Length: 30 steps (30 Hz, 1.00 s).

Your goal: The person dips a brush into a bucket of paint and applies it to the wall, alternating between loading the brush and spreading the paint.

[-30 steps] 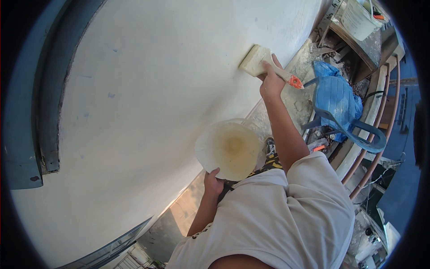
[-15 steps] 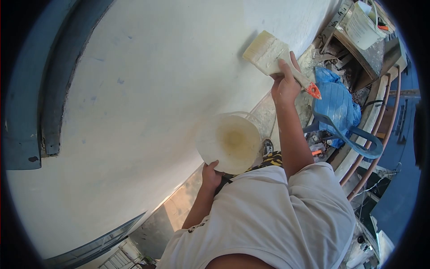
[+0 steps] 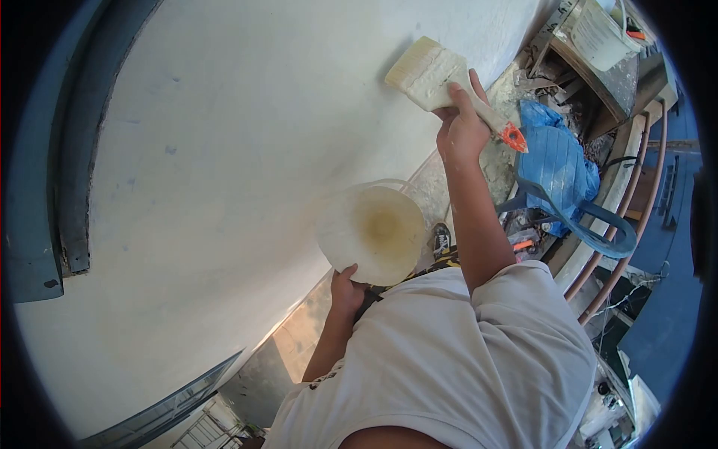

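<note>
My right hand (image 3: 461,127) grips a wide paintbrush (image 3: 428,73) with pale bristles and an orange-tipped handle. Its bristles are held against the white wall (image 3: 247,150) at the upper middle. My left hand (image 3: 345,288) holds the near rim of a white plastic bucket (image 3: 370,232), whose bottom is stained yellowish. The bucket hangs below the brush, close to the wall. My white shirt fills the lower right.
A blue plastic chair (image 3: 580,217) draped with a blue bag (image 3: 557,161) stands on the littered floor at right. A white bucket (image 3: 598,34) sits on a wooden stand at the top right. A blue-grey frame (image 3: 45,187) borders the wall at left.
The brush has swept up and leftward along the wall, its bristles turning more to the left. The bucket has shifted slightly left with my left hand.
</note>
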Tool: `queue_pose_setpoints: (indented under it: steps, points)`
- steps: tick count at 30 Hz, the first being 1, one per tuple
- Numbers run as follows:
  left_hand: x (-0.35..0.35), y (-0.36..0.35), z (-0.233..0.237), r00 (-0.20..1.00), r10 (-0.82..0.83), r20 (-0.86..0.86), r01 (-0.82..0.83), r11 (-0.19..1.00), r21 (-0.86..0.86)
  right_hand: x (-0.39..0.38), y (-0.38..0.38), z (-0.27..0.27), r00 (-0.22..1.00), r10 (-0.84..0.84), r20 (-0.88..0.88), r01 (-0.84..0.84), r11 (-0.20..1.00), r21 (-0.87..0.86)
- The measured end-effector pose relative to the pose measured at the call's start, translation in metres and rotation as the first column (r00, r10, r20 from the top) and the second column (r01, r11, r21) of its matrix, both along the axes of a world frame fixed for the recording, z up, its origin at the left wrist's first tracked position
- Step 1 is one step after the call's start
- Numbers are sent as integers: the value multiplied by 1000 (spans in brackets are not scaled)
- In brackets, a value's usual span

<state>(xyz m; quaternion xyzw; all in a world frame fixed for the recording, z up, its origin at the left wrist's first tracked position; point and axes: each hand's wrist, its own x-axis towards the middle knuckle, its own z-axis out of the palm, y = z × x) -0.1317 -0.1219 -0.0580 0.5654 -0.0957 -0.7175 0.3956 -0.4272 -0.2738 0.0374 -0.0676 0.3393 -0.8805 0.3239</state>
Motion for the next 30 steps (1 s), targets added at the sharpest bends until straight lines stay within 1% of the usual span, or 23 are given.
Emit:
queue_pose_setpoints:
  steps: [1, 2, 3, 4, 5, 6, 8, 9, 11, 12, 14, 16, 18, 19, 20, 21, 23, 24, 25, 26, 29, 30]
  points:
    - [0, 0, -1, 1000, -3, -7, 3, 1000, 0, -15, -1, -9, 999, -45, -5, 45, 999, 9]
    - [1, 1, -3, 1000, 1, -28, -1, 1000, -17, -27, -5, -32, 996, -89, -14, 90, 991, 99]
    - [3, 3, -6, 999, 7, -47, -8, 999, -39, -35, -9, -65, 996, -88, -18, 89, 992, 92]
    - [1, 3, -3, 999, 23, -35, -24, 999, -31, -41, -15, -100, 994, -103, -26, 106, 978, 177]
    - [3, 6, -4, 999, 22, -35, -24, 999, -40, -44, -24, -122, 992, -118, -35, 123, 957, 262]
    - [5, 7, -6, 998, 29, -62, -33, 998, -58, -44, -38, -130, 992, -120, -35, 125, 959, 253]
    - [3, 6, -6, 993, 21, -116, -30, 996, -81, -39, -68, -130, 999, -39, -6, 39, 948, 315]
    - [0, 7, -5, 993, 25, -113, -34, 996, -83, -37, -75, -118, 999, -35, -3, 34, 949, 313]
    - [-3, 7, -2, 1000, 27, -11, -27, 998, -52, -37, -76, -70, 997, -51, 51, 41, 981, 190]
    - [-4, 7, -4, 998, 41, -40, -42, 998, -38, -44, -68, -55, 997, -50, 51, 39, 980, 195]
    - [-9, 9, -8, 997, 53, -57, -55, 998, -30, -60, -43, -39, 1000, 21, 23, -22, 999, 41]
    - [-13, 8, -7, 996, 56, -74, -60, 997, -47, -74, -27, -54, 1000, 12, -9, -12, 998, 57]
    - [-17, 9, -3, 992, 60, -114, -69, 995, -75, -71, -36, -81, 999, 5, -44, -3, 998, 59]
    - [-19, 8, -3, 991, 65, -120, -75, 994, -85, -64, -45, -110, 999, -11, -31, 17, 985, 174]
    - [-18, 11, -4, 992, 70, -107, -79, 994, -77, -61, -48, -126, 999, -32, -16, 35, 955, 296]
    - [-19, 13, -4, 993, 73, -94, -80, 995, -67, -58, -59, -122, 999, -31, -15, 34, 955, 296]
    - [-25, 12, 0, 994, 66, -86, -71, 995, -65, -42, -89, -106, 991, -69, -112, 96, 961, 258]
    - [-22, 17, 3, 996, 60, -73, -64, 997, -52, -40, -79, -89, 993, -68, -97, 92, 957, 275]
    - [-18, 24, 5, 996, 60, -61, -62, 998, -32, -45, -62, -56, 1000, 0, -26, 5, 982, 189]
    - [-20, 24, 3, 996, 61, -63, -63, 997, -35, -51, -52, -39, 997, 70, 27, -72, 994, 85]
    - [-24, 25, 3, 996, 71, -45, -72, 997, -14, -64, -26, -61, 1000, 27, -2, -27, 997, 78]
    - [-24, 27, 3, 995, 93, -30, -93, 995, -19, -60, -21, -83, 999, -9, -51, 17, 988, 156]
